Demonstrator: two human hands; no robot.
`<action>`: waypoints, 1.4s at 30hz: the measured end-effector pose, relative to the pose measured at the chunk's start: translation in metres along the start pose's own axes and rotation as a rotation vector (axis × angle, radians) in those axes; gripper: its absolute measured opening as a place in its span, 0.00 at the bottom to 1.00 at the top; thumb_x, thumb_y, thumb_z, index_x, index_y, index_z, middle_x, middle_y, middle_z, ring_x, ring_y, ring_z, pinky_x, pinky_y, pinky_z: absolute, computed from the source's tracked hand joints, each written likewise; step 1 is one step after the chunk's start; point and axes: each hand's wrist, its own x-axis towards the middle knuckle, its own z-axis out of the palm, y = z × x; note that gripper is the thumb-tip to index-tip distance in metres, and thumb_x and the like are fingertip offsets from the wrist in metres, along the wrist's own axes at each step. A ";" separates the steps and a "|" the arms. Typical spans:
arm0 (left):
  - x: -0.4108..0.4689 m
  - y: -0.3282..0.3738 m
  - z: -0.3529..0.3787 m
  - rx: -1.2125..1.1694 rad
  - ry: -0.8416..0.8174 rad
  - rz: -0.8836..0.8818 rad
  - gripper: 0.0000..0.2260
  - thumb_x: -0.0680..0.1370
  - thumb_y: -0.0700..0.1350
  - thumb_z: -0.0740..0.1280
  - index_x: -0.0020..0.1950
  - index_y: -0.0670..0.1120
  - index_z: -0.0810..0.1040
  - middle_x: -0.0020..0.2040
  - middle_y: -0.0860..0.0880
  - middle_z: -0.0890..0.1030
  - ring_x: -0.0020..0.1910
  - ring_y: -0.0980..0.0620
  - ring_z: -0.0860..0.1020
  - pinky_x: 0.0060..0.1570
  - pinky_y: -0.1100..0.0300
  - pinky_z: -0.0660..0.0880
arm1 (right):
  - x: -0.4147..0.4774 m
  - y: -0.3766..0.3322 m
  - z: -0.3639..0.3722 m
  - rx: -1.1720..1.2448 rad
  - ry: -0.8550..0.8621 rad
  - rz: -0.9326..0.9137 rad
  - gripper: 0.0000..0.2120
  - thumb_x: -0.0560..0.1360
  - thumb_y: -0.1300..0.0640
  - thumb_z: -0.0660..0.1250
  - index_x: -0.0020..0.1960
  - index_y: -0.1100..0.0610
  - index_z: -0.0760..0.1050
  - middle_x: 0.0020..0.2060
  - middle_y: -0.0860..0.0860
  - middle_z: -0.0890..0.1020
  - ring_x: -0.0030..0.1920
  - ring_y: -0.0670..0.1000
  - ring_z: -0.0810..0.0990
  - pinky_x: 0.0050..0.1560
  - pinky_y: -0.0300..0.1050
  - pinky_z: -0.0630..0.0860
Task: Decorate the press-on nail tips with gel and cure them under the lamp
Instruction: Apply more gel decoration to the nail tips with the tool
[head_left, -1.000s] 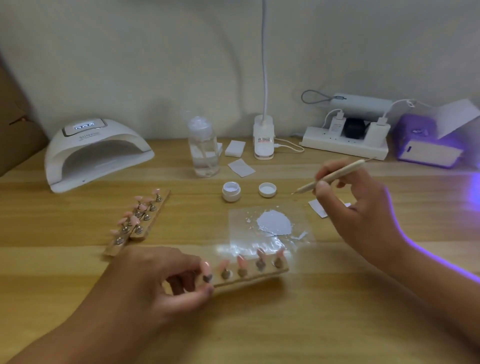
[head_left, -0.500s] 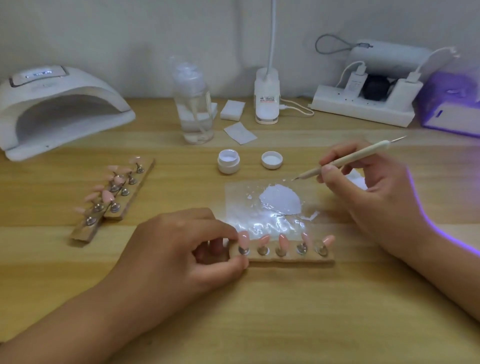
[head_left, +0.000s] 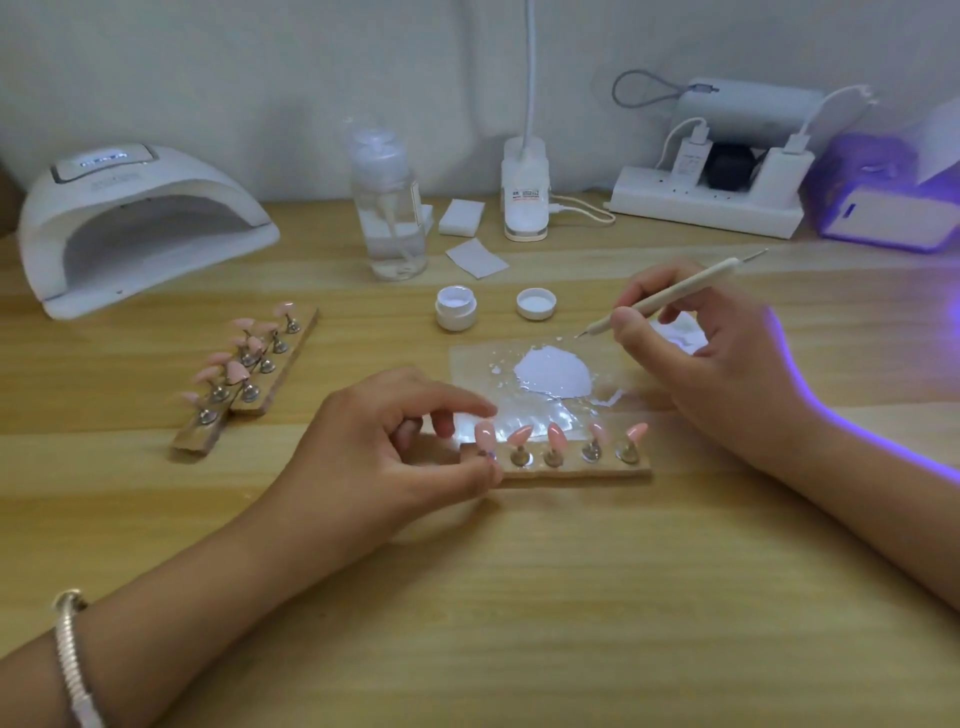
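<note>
A: Left hand (head_left: 395, 447) is clamped on the left end of the wooden strip (head_left: 574, 469), thumb at the front edge, fingers curled over the back.

B: And that strip has settled. 1 second ago it sat tilted, right end raised; now it lies level on the table (head_left: 519, 597), along the near edge of the clear sheet (head_left: 470, 364).

A: 5 pink nail tips (head_left: 556, 434) stand on it in a row, all upright on their pegs.

B: Right hand (head_left: 722, 364) pinches the dotting tool (head_left: 670, 296) like a pen. Its tip hovers just beyond the far right edge of the white gel patch (head_left: 553, 371), much where it was half a second back.

A: Touching the sheet? I cannot tell.

B: The open gel jar (head_left: 455, 306) and its lid (head_left: 536, 303) sit behind the sheet, unmoved.

A: The curing lamp (head_left: 135, 223) waits far left, display lit, and 2 more strips of tips (head_left: 249, 374) lie in front of it.

B: New in view: a bracelet (head_left: 72, 660) on the left wrist.
</note>
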 end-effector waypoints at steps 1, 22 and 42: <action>0.000 0.004 0.000 0.067 0.005 0.020 0.20 0.62 0.61 0.73 0.52 0.62 0.84 0.43 0.60 0.76 0.42 0.56 0.74 0.42 0.71 0.67 | 0.000 -0.001 0.000 -0.001 0.001 0.001 0.06 0.76 0.59 0.70 0.43 0.50 0.77 0.38 0.35 0.79 0.42 0.34 0.75 0.45 0.25 0.66; 0.032 0.065 0.057 0.588 -0.035 0.421 0.04 0.74 0.51 0.71 0.42 0.53 0.84 0.45 0.57 0.80 0.49 0.51 0.76 0.53 0.58 0.60 | 0.001 0.002 -0.001 -0.032 0.020 -0.035 0.08 0.76 0.61 0.71 0.44 0.50 0.76 0.40 0.35 0.78 0.43 0.34 0.76 0.45 0.24 0.66; 0.035 -0.011 -0.003 -0.373 0.143 0.014 0.08 0.64 0.55 0.76 0.40 0.54 0.88 0.34 0.53 0.82 0.31 0.56 0.71 0.31 0.61 0.68 | 0.018 0.002 0.017 0.259 -0.037 0.192 0.16 0.74 0.43 0.70 0.33 0.52 0.79 0.25 0.49 0.77 0.24 0.44 0.75 0.24 0.34 0.69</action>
